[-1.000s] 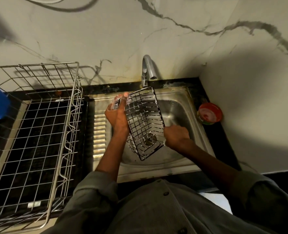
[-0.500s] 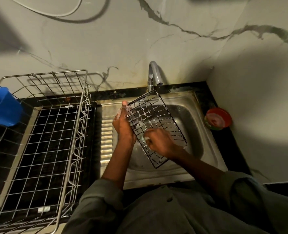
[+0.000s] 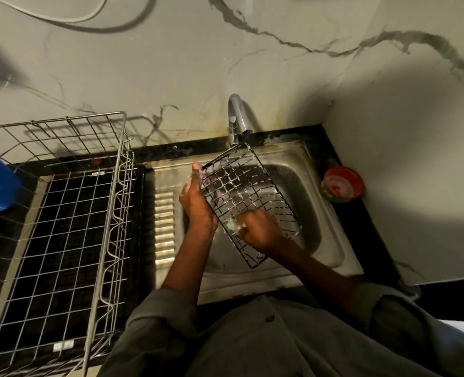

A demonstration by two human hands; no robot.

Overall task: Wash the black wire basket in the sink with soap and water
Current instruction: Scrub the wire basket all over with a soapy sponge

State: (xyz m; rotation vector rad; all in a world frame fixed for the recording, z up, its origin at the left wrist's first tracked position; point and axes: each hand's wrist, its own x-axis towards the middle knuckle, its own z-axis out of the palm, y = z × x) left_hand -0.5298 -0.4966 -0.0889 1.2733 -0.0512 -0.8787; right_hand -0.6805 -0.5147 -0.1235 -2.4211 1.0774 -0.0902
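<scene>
Scrubbing stage, basket tilted over the sink

Head view: left hand [image 3: 198, 202] grips the black wire basket [image 3: 248, 202] by its edge above the sink [image 3: 331, 235], right hand [image 3: 260, 229] curls round something sudsy, rubbing the mesh. Rinsing under the tap [image 3: 236, 118] probably comes next.

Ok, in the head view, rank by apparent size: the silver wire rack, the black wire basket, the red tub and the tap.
1. Silver wire rack, largest
2. Black wire basket
3. Red tub and tap: they look alike, so no ranking.
</scene>
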